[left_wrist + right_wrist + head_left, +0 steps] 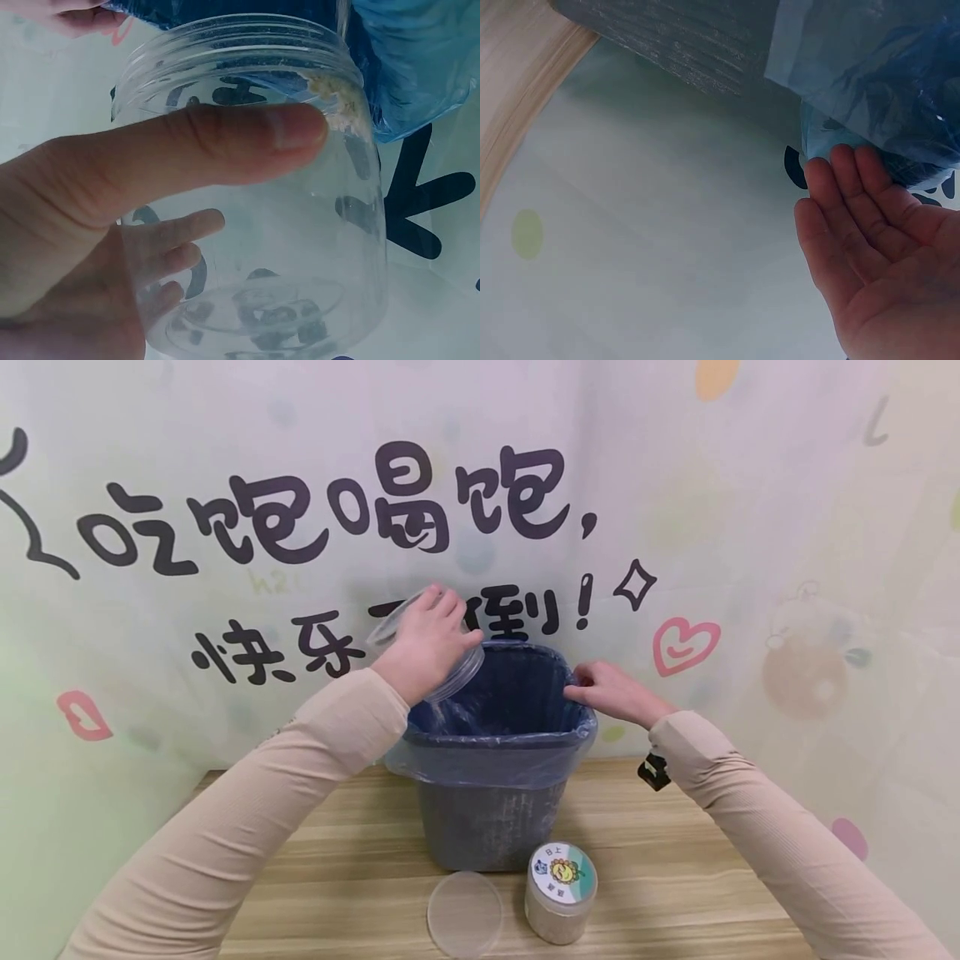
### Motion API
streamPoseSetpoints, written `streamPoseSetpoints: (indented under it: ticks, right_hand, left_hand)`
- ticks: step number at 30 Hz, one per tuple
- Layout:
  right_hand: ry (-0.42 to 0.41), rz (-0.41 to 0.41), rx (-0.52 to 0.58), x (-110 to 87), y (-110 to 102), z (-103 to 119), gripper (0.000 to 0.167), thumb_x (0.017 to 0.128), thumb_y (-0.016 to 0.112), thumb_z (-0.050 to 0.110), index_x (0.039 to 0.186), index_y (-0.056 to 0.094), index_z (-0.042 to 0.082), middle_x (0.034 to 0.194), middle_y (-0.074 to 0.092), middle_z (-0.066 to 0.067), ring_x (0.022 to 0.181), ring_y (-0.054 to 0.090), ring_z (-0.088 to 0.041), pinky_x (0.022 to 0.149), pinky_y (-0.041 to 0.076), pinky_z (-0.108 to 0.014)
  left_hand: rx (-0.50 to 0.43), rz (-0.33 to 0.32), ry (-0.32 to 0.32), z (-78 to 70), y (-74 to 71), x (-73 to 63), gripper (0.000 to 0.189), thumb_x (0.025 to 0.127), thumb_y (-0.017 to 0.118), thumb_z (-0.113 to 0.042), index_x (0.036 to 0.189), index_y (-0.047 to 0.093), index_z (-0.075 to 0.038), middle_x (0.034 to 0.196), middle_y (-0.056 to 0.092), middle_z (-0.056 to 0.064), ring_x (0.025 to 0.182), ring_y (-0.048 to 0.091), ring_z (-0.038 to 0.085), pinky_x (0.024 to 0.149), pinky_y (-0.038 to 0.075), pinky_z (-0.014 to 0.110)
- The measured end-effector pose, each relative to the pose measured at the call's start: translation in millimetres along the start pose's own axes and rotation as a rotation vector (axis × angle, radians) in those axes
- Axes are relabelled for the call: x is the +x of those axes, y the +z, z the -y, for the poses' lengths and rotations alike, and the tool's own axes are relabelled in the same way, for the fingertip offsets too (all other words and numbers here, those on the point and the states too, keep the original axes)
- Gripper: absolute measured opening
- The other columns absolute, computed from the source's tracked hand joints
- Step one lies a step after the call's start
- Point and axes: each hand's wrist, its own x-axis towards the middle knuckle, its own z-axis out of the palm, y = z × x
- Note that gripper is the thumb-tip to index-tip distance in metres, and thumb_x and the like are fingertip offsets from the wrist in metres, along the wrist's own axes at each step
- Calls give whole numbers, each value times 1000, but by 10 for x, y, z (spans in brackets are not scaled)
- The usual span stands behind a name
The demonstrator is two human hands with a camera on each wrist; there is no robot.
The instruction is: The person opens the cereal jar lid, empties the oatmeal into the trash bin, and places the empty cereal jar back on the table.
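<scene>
My left hand (pixel 430 639) grips a clear plastic jar (pixel 262 225) by its side, thumb across the near wall and other fingers showing through it. The jar tilts with its threaded open mouth down over the trash can. A small clump of pale crumbs (pixel 341 105) clings inside near the mouth. The grey trash can (pixel 483 827) wears a translucent blue liner bag (pixel 495 760) folded over its rim. My right hand (pixel 617 692) holds the can's right rim, thumb at the inner edge; in the right wrist view its slightly bent fingers (pixel 847 187) lie against the outside.
A round translucent lid (pixel 465 914) lies flat on the wooden table (pixel 337 860) before the can. To its right stands a lidded jar (pixel 561 893) with a sunflower label on top. Right behind the can hangs a printed wall cloth (pixel 675 485).
</scene>
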Motion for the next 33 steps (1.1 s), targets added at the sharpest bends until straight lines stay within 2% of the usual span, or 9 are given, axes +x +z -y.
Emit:
streamPoseSetpoints:
  ticks: [8,15,23,33]
  right_hand:
    - [-3,-1,-3,3,2,-25,19,88,55,20,78,55,4,67,49,-4,60,45,-19,58,37,-32]
    - [-2,-5,0,-3,0,-17,19,88,55,20,77,54,4,66,48,-4,60,45,-19,58,37,-32]
    - [-7,-11,-5,8,10,11,20,88,55,21,75,53,5,65,46,-3,59,43,-18,58,36,-32]
    - [-2,-14,14,-16,8,26,20,88,55,20,75,51,5,64,45,-3,58,42,-18,57,35,-31]
  left_hand:
    - [-6,48,36,-71,-59,24,53,96,53,-4,139,43,-33,143,40,12,129,32,31,109,19,43]
    - [19,70,45,-127,-87,37,54,98,50,-4,142,39,-33,146,37,11,131,30,31,110,18,44]
    - [-8,42,9,-70,-35,29,50,96,53,-4,138,45,-31,137,43,11,124,34,30,108,20,43]
    - [-27,22,8,-36,21,-16,48,97,50,-3,137,47,-30,134,45,12,121,36,30,106,22,43]
